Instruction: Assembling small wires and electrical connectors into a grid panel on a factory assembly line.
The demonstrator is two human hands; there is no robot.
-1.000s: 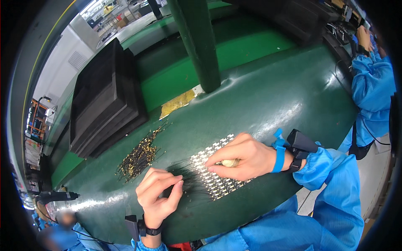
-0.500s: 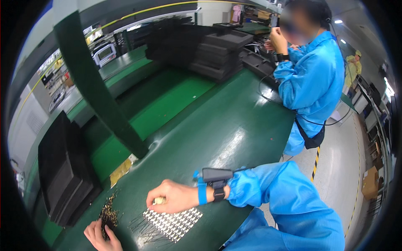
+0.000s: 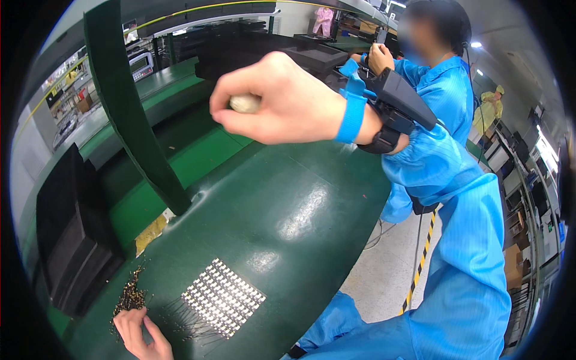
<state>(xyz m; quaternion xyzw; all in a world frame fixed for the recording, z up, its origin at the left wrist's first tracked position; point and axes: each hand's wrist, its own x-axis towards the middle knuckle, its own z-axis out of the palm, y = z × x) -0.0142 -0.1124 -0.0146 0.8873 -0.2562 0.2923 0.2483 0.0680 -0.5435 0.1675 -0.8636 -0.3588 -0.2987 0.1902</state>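
My right hand (image 3: 264, 102) is raised well above the bench, its fingers curled round a pale, yellowish lump (image 3: 245, 104) whose material I cannot make out. Below it on the green bench lies a square grid of small white pieces (image 3: 225, 297) in rows, with thin black wires fanning out from its lower left side. Further left is a loose pile of thin black leads with gold-coloured ends (image 3: 132, 291). My left hand (image 3: 141, 336) rests at the pile's near edge, fingertips touching it and thumb held apart; nothing shows in its grasp.
Black foam blocks (image 3: 75, 246) stand at the left, beside a dark green upright post (image 3: 129, 114). More black foam trays are stacked at the back. A co-worker in a blue smock (image 3: 441, 90) works at the far right end of the bench (image 3: 312, 186).
My right hand has risen from the white grid, away from the bench, still holding the pale lump. The whole grid is now uncovered. My left hand stays by the pile of leads.
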